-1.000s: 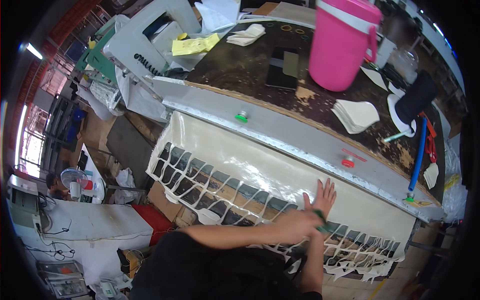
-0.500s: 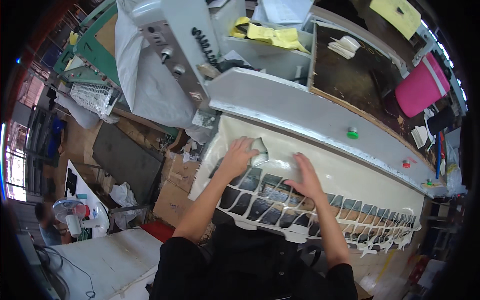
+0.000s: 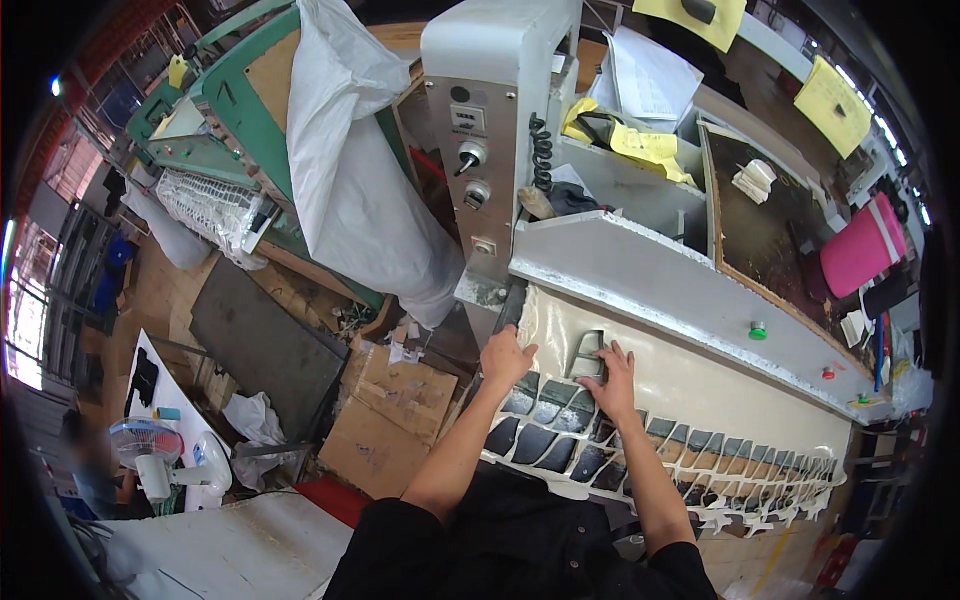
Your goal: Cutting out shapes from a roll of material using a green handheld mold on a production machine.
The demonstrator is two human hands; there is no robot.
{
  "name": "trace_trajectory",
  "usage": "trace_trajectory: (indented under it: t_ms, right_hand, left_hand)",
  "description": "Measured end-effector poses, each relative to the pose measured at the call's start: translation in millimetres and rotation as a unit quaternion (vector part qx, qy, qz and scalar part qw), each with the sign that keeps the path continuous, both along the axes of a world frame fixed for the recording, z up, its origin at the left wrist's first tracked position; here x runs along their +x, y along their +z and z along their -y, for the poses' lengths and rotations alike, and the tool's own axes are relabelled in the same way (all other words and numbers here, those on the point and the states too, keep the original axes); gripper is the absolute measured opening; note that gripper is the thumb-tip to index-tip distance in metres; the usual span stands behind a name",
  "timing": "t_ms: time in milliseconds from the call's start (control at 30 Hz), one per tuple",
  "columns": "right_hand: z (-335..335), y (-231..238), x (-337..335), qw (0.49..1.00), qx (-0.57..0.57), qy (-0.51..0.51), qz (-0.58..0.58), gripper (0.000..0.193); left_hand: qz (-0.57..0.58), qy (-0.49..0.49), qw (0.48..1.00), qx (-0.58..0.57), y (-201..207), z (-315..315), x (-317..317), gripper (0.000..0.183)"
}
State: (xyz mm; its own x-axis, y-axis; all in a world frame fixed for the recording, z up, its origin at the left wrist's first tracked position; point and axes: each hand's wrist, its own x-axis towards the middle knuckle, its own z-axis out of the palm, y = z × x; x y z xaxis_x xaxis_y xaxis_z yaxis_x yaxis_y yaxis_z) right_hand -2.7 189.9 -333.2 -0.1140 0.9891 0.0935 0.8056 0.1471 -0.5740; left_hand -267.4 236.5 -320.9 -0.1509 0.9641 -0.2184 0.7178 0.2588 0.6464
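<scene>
A broad, glossy cream sheet lies over a dark work surface, its near side cut into a lattice of openings. On the sheet's left part stands a small metal cutting die, shaped like a rounded outline with a crossbar. My right hand grips the die at its right and near sides, thumb low and fingers up along its edge. At the sheet's left edge is my left hand, its fingers curled over that edge and the thumb pointing toward the die. Its fingertips are partly hidden.
Behind the sheet runs a grey machine beam with a green button. A control column with knobs rises at the left end. Flattened cardboard lies on the floor left. A pink bin stands far right.
My view has swung left. My left hand has gone from beside the die to the sheet's left edge. My right hand, formerly spread on the sheet, is now at the die.
</scene>
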Motion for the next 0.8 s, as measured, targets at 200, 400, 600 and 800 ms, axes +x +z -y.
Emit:
trace_trajectory:
  t_ms: [200,400,600,800]
  right_hand:
    - [-16,-10,-47,0.995,0.052,-0.067,-0.060,0.064]
    - [-3,-13,-57,0.997,0.058,-0.043,-0.030,0.059]
    - [-9,-8,-52,1.000,0.028,-0.002,0.005,0.057]
    - [-8,-16,-71,0.997,0.052,-0.053,-0.007,0.061]
  left_hand:
    - [-0.005,-0.007,0.999,0.032,-4,2,-2,0.034]
    - [-0.009,-0.007,1.000,0.016,7,7,-6,0.040]
    - [-0.058,-0.190,0.942,0.270,-3,15,-15,0.054]
    - [-0.110,-0.317,0.912,0.236,-33,33,-35,0.046]
